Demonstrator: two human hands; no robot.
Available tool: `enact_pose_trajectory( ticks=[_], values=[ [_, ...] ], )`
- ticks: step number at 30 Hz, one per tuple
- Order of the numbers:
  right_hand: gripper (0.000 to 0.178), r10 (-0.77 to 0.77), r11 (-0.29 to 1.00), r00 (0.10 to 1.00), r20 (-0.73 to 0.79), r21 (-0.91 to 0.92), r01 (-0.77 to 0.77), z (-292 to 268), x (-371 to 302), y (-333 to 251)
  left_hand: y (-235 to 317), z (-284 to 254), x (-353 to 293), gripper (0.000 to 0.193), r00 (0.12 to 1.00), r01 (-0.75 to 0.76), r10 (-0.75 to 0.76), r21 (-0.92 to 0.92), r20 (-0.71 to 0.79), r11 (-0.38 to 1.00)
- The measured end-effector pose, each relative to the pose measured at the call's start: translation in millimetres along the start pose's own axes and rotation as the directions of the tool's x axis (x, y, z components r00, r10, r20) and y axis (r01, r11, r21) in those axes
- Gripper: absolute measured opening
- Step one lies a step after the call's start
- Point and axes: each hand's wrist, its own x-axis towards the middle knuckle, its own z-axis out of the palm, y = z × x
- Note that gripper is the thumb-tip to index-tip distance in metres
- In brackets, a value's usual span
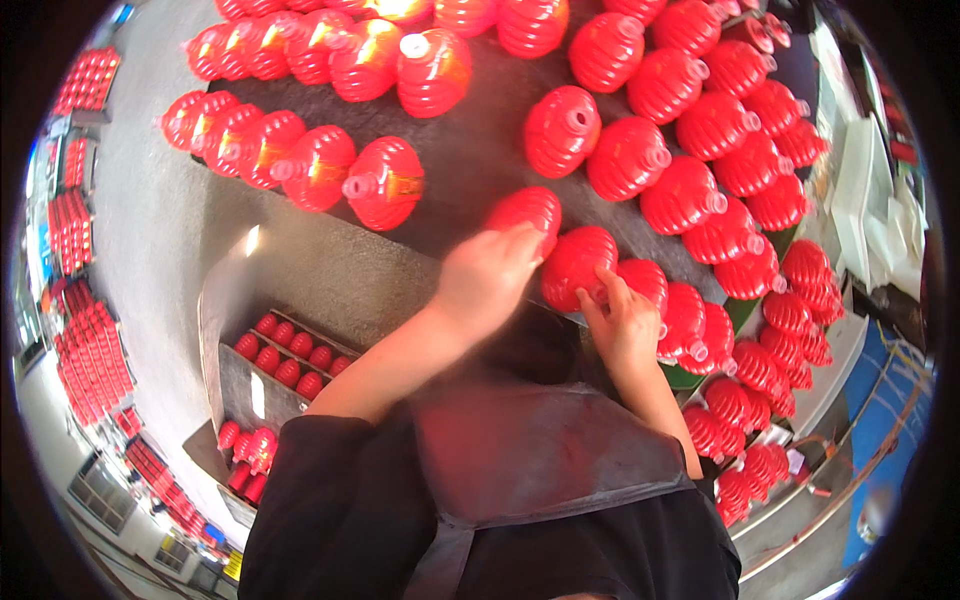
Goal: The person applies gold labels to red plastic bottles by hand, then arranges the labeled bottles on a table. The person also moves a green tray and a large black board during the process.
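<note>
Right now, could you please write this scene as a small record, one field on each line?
Left hand: on a red bottle; exact grip blurred
Right hand: thumb and finger at the neck of a second bottle
Surface: dark table
Left on table: rows of bottles
Right on table: more bottles
Clothing: dark apron

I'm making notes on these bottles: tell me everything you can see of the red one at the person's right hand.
The red bottle is rounded, glossy and faintly ribbed, and looks like plastic. It rests at the near edge of the dark table, its neck end toward the person. The thumb and forefinger of the right hand hold that end, partly hiding it, so I cannot tell whether it is capped.
</note>
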Motion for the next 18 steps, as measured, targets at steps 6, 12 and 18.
enact_pose_trajectory(
  ticks=[6, 12, 18],
  values=[
    [0.038, 0.063, 0.997, 0.997, -0.049, 0.046, -0.061, 4.3, -4.6, -5.8, -4.4, -15.1, 1.7, 0.036, 0.999, 0.008, -0.011, -0.087, -0.037, 0.996],
    [0.04, 0.075, 0.997, 0.992, -0.099, 0.0, -0.075, 8.1, -4.1, -5.3, -61.2, -67.6, -8.1, 0.04, 0.835, 0.304, -0.147, 0.222, -0.53, 0.927],
    [0.052, 0.072, 0.995, 0.996, -0.045, -0.064, -0.075, -1.2, -1.4, -12.3, -115.3, -82.4, -10.0, 0.036, 0.848, 0.441, -0.406, 0.029, -0.34, 0.897]
  ],
)
